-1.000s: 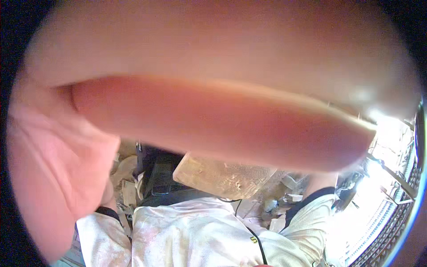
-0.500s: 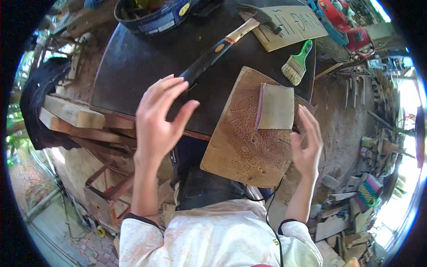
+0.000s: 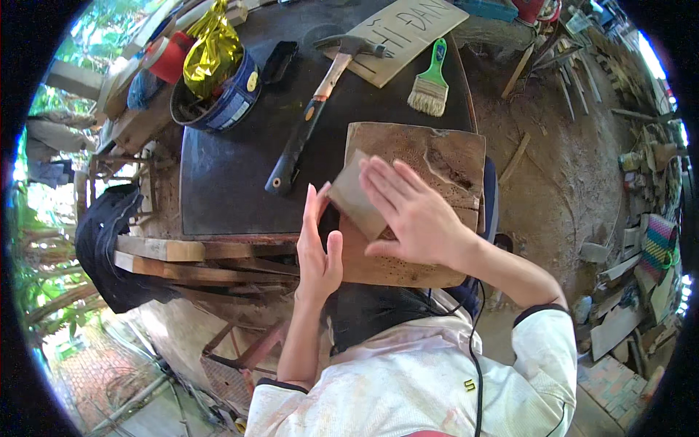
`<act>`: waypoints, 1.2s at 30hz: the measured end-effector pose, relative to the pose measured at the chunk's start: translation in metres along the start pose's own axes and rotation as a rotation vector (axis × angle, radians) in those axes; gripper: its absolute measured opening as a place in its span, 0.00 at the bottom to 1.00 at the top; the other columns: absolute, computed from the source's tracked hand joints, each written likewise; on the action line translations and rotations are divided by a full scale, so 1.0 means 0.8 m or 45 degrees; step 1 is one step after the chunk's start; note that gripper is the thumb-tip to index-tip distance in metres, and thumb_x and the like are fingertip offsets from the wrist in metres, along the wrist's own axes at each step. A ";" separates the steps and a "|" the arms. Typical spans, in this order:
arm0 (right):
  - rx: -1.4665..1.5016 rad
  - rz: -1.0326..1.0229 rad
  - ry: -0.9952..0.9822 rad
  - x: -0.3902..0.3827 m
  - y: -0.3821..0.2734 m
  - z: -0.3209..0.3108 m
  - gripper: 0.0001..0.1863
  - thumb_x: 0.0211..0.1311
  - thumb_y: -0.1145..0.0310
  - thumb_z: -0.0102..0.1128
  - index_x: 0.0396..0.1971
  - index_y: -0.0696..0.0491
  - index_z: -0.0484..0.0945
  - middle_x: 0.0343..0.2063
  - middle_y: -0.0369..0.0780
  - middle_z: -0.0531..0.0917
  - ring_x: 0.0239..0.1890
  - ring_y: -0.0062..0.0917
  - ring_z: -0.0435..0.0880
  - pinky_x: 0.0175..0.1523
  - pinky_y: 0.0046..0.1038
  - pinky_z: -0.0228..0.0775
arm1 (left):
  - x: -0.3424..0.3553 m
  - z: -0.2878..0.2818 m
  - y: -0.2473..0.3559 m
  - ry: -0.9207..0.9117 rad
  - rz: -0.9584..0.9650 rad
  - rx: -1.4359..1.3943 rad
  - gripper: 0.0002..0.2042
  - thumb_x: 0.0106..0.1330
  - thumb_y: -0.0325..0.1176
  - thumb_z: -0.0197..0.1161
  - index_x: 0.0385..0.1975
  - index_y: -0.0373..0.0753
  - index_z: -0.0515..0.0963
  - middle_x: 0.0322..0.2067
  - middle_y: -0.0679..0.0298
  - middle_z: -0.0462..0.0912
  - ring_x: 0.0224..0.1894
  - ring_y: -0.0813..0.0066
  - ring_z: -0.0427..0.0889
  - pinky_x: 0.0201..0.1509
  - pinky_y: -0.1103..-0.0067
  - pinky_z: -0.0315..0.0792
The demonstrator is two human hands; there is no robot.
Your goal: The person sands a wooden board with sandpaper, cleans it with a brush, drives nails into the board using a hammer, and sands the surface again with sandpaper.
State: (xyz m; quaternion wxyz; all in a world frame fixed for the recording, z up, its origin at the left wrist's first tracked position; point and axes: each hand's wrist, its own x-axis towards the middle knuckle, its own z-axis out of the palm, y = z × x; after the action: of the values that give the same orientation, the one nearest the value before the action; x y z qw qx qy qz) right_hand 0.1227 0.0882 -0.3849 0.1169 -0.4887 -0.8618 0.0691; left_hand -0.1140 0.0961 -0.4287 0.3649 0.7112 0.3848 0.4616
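A worn wooden board (image 3: 437, 146), dotted with small holes, lies across the table's near edge in front of me. On it is a thin, square, grey-beige piece (image 3: 355, 202), now tilted to a diamond. My right hand (image 3: 416, 218) is stretched out flat over the right part of that piece; whether the palm presses on it I cannot tell. Beside the board's left edge my left hand (image 3: 320, 255) is upright, fingers extended and thumb apart, with nothing in it. Its fingertips are close to the piece's left corner.
A hammer (image 3: 300, 138) with a black grip lies on the dark table (image 3: 226, 182). Behind are a green-handled brush (image 3: 431, 84), a lettered board (image 3: 415, 33) and a blue tub (image 3: 226, 109) holding gold foil. Wood beams (image 3: 164, 251) jut out on the left.
My right hand has moved left onto the grey-beige piece, which is now turned. My left hand has come from near the hammer to the board's left side. The board has turned straighter, and the view has shifted.
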 end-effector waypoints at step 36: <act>-0.471 0.478 -0.020 0.070 -0.061 0.106 0.55 0.71 0.26 0.48 0.82 0.57 0.56 0.83 0.50 0.56 0.86 0.49 0.45 0.87 0.55 0.30 | -0.062 -0.132 -0.135 0.092 0.056 0.071 0.30 0.86 0.47 0.44 0.72 0.24 0.69 0.70 0.41 0.76 0.73 0.46 0.75 0.78 0.60 0.65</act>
State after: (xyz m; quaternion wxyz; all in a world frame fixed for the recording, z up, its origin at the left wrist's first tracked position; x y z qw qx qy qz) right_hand 0.0317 0.1106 -0.4473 0.0039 -0.6524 -0.7550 -0.0655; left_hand -0.2495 0.1165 -0.5093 0.3204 0.7123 0.3947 0.4839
